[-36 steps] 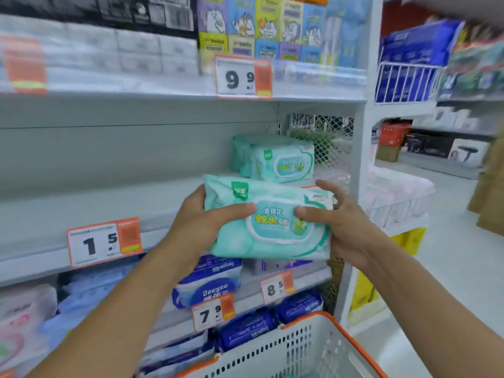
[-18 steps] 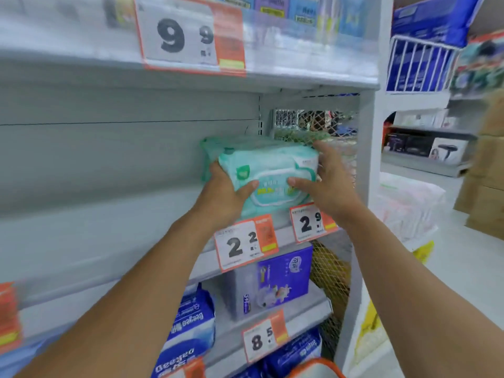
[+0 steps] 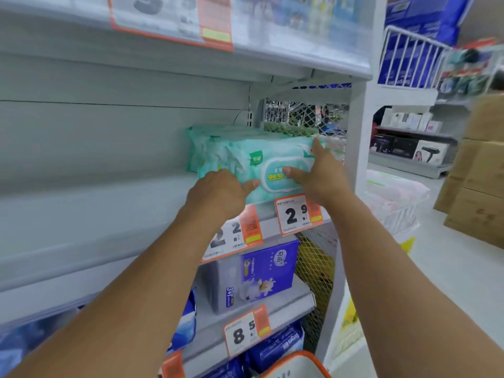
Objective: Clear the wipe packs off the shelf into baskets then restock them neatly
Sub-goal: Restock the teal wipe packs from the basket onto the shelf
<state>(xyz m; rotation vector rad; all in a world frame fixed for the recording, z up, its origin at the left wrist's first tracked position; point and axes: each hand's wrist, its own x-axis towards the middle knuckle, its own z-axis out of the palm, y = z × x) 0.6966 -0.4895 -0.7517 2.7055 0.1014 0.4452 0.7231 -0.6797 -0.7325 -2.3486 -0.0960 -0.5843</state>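
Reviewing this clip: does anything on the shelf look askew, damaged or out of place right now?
Nothing stands out. The front wipe pack sits at the shelf edge before the other packs, held by the left hand and right hand. The price tags hang tilted, though the wide lens may cause that.

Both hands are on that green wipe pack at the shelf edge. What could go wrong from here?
The front pack sits at the lip of the shelf, right above the price tags; if the left hand and right hand let go too early, it might tip off. Pushing it back hard could shove the packs behind crooked. A hand could also knock a tag loose.
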